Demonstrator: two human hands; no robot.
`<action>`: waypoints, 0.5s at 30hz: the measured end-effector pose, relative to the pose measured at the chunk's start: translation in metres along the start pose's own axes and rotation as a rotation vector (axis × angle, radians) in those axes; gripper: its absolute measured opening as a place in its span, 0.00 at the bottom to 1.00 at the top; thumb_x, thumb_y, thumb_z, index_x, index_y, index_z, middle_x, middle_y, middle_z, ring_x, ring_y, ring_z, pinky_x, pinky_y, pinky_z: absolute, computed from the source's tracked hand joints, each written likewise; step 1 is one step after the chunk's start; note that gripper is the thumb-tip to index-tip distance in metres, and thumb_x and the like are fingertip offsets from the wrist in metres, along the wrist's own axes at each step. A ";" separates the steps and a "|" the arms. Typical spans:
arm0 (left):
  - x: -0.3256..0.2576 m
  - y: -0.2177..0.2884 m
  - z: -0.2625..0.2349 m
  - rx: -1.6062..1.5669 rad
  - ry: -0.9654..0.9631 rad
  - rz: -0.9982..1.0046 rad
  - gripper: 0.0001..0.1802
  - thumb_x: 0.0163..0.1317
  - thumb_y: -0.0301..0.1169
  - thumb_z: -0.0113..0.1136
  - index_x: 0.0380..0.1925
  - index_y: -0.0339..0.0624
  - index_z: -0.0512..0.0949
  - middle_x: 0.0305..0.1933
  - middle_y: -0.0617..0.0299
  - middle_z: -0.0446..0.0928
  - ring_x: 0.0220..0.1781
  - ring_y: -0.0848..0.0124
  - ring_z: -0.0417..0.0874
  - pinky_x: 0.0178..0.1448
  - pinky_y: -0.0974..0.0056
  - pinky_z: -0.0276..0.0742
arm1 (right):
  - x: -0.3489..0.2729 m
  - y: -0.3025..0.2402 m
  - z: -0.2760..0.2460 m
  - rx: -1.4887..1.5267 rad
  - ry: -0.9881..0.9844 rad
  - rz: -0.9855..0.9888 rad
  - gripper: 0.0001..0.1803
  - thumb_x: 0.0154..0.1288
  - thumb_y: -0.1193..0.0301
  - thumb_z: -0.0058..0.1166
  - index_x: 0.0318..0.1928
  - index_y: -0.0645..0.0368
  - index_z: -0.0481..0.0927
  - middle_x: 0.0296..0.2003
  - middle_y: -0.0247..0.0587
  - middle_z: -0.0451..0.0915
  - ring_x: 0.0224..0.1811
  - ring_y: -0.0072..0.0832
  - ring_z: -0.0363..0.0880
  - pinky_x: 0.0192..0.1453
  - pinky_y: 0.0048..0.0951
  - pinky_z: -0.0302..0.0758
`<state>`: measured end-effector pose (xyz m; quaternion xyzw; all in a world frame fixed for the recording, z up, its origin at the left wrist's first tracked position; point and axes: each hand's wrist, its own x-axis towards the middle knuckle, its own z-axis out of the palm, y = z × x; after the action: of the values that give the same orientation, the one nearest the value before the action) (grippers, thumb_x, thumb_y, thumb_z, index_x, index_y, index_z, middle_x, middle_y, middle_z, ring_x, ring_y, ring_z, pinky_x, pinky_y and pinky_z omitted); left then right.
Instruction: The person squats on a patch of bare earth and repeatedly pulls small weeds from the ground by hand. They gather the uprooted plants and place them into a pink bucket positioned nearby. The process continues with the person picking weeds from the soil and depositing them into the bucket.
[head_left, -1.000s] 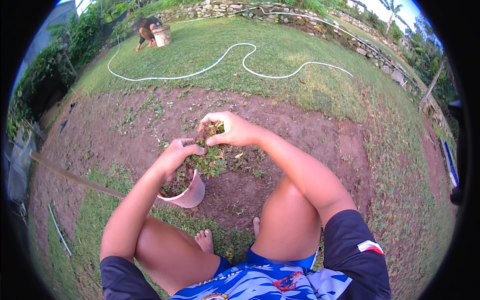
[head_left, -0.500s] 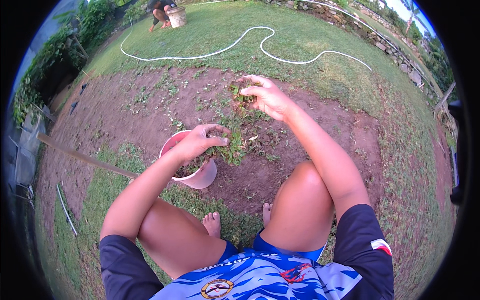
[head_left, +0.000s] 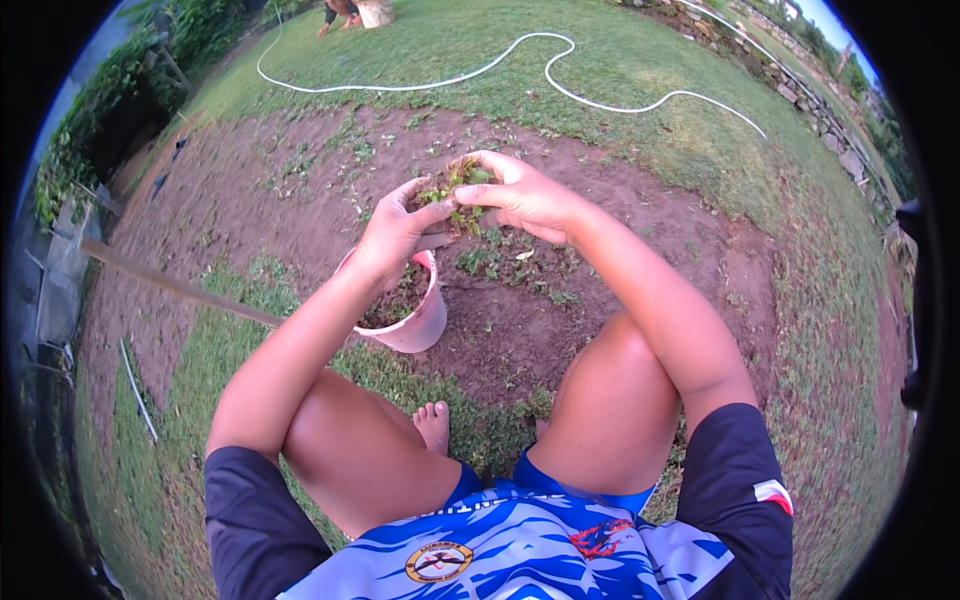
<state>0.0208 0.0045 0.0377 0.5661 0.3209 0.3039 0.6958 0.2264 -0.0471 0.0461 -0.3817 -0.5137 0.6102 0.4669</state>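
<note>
A clump of leafy weeds (head_left: 462, 185) hangs between my two hands, above the bare soil. My left hand (head_left: 405, 222) is curled around its left side, with the thumb against the leaves. From the right, my right hand (head_left: 515, 195) grips the same clump between thumb and fingers. Just below my left hand stands a pale pink bucket (head_left: 425, 322), partly covered by my wrist. Pulled weeds and soil (head_left: 400, 300) lie inside the bucket. Loose green weeds (head_left: 480, 262) are scattered on the ground to the right of its rim.
A wooden pole (head_left: 180, 285) lies at the left, its near end behind my left forearm. A white hose (head_left: 420, 86) snakes across the grass. Far off, a person (head_left: 340, 15) crouches beside a whitish bucket (head_left: 375, 12). A stone wall (head_left: 820, 120) borders the right.
My left hand has risen from over the bucket to meet my right hand at the clump. My right hand has shifted slightly left. The view has tilted a little downward.
</note>
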 end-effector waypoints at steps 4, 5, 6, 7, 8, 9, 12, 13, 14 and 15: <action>0.001 0.000 -0.003 -0.119 0.087 0.038 0.28 0.69 0.27 0.61 0.66 0.33 0.63 0.57 0.51 0.78 0.51 0.62 0.86 0.53 0.61 0.86 | 0.011 0.012 0.009 -0.568 0.189 -0.264 0.34 0.60 0.76 0.69 0.65 0.66 0.70 0.55 0.45 0.80 0.58 0.29 0.78 0.60 0.34 0.78; 0.002 0.001 -0.005 -0.137 0.087 0.039 0.28 0.69 0.27 0.61 0.66 0.34 0.64 0.57 0.51 0.78 0.51 0.62 0.86 0.53 0.60 0.86 | 0.012 0.015 0.010 -0.360 0.118 -0.277 0.30 0.59 0.79 0.68 0.61 0.68 0.73 0.49 0.44 0.83 0.53 0.28 0.81 0.55 0.33 0.80; 0.003 0.002 -0.007 -0.156 0.084 0.037 0.28 0.69 0.27 0.61 0.65 0.34 0.64 0.57 0.50 0.78 0.51 0.61 0.86 0.53 0.60 0.86 | 0.014 0.017 0.011 -0.362 0.138 -0.258 0.28 0.59 0.79 0.67 0.60 0.68 0.74 0.47 0.44 0.84 0.50 0.27 0.82 0.53 0.32 0.80; 0.002 0.002 -0.010 -0.159 0.060 0.019 0.25 0.70 0.28 0.60 0.63 0.36 0.66 0.57 0.51 0.79 0.51 0.61 0.86 0.53 0.59 0.86 | 0.015 0.019 0.011 -0.351 0.160 -0.231 0.27 0.60 0.79 0.67 0.59 0.68 0.75 0.46 0.43 0.84 0.47 0.27 0.83 0.51 0.31 0.81; 0.002 0.003 -0.013 -0.149 0.077 0.001 0.24 0.70 0.28 0.60 0.63 0.36 0.67 0.57 0.51 0.79 0.51 0.61 0.86 0.53 0.59 0.86 | 0.016 0.021 0.009 -0.333 0.193 -0.181 0.25 0.60 0.79 0.66 0.58 0.69 0.76 0.44 0.43 0.85 0.44 0.26 0.84 0.48 0.30 0.81; 0.002 0.003 -0.017 -0.144 0.086 -0.012 0.23 0.70 0.28 0.60 0.62 0.36 0.68 0.57 0.51 0.79 0.51 0.61 0.86 0.53 0.59 0.86 | 0.017 0.021 0.006 -0.339 0.175 -0.168 0.23 0.61 0.79 0.65 0.57 0.69 0.76 0.42 0.42 0.85 0.42 0.25 0.84 0.46 0.29 0.81; 0.002 0.004 -0.027 -0.125 0.109 0.029 0.21 0.70 0.28 0.60 0.60 0.36 0.70 0.56 0.54 0.80 0.51 0.64 0.86 0.53 0.59 0.86 | 0.019 0.021 -0.004 -0.387 0.124 -0.050 0.20 0.63 0.77 0.64 0.55 0.69 0.77 0.41 0.41 0.84 0.38 0.23 0.83 0.43 0.28 0.81; 0.002 0.004 -0.031 -0.106 0.134 0.055 0.21 0.70 0.28 0.61 0.60 0.36 0.70 0.55 0.54 0.80 0.51 0.64 0.85 0.53 0.59 0.86 | 0.020 0.022 -0.007 -0.440 0.088 -0.003 0.20 0.65 0.74 0.63 0.56 0.68 0.78 0.42 0.41 0.84 0.39 0.23 0.82 0.43 0.28 0.81; 0.001 0.006 -0.035 -0.086 0.161 0.084 0.22 0.69 0.28 0.61 0.61 0.36 0.70 0.55 0.55 0.80 0.51 0.64 0.85 0.53 0.59 0.86 | 0.023 0.024 -0.007 -0.496 0.052 0.042 0.20 0.66 0.72 0.63 0.56 0.68 0.78 0.43 0.41 0.83 0.39 0.23 0.81 0.43 0.27 0.81; 0.001 0.008 -0.040 -0.100 0.167 0.086 0.22 0.69 0.28 0.61 0.61 0.36 0.70 0.53 0.57 0.80 0.51 0.66 0.84 0.53 0.60 0.85 | 0.027 0.027 -0.005 -0.454 0.057 0.106 0.22 0.68 0.73 0.60 0.60 0.66 0.76 0.46 0.41 0.83 0.43 0.24 0.82 0.47 0.29 0.81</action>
<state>-0.0104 0.0304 0.0398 0.5165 0.3376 0.3952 0.6805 0.2187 -0.0208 0.0186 -0.5206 -0.6037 0.4916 0.3506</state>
